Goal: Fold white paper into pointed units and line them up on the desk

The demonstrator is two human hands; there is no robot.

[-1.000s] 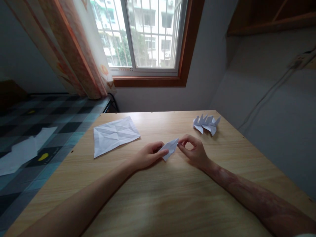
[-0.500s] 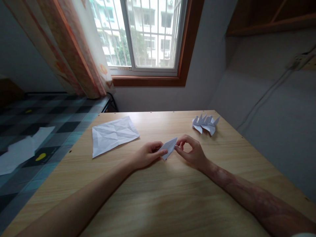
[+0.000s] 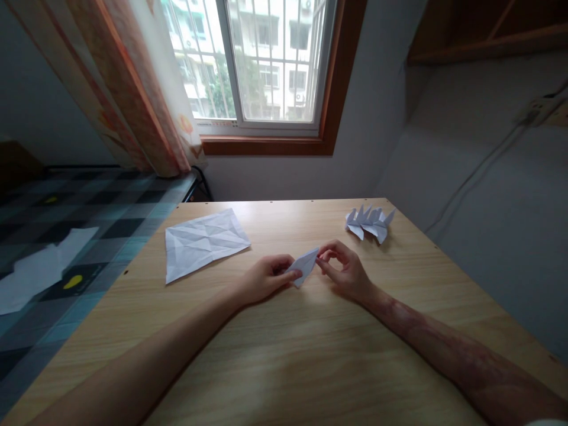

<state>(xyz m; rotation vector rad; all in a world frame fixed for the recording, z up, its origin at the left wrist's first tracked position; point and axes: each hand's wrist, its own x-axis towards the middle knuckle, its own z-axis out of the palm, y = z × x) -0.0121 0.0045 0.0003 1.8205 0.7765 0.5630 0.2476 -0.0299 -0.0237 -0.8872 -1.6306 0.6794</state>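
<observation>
A small folded white paper piece (image 3: 305,264) sits just above the wooden table (image 3: 310,355), held from both ends. My left hand (image 3: 265,278) is closed on its lower left end, thumb on top. My right hand (image 3: 346,270) pinches the upper right tip between thumb and forefinger, the other fingers curled. A creased, unfolded white sheet (image 3: 205,242) lies flat to the left of my hands. A cluster of several finished folded paper shapes (image 3: 370,222) rests at the table's far right.
A bed with a checked cover (image 3: 80,236) stands left of the table, with white paper (image 3: 35,272) lying on it. Behind the table are a window (image 3: 266,65) and a curtain (image 3: 133,89). A grey wall with a cable (image 3: 479,171) runs along the right.
My right hand's fingers have closed in tighter on the paper's tip and shifted slightly left. The paper and my left hand have barely moved.
</observation>
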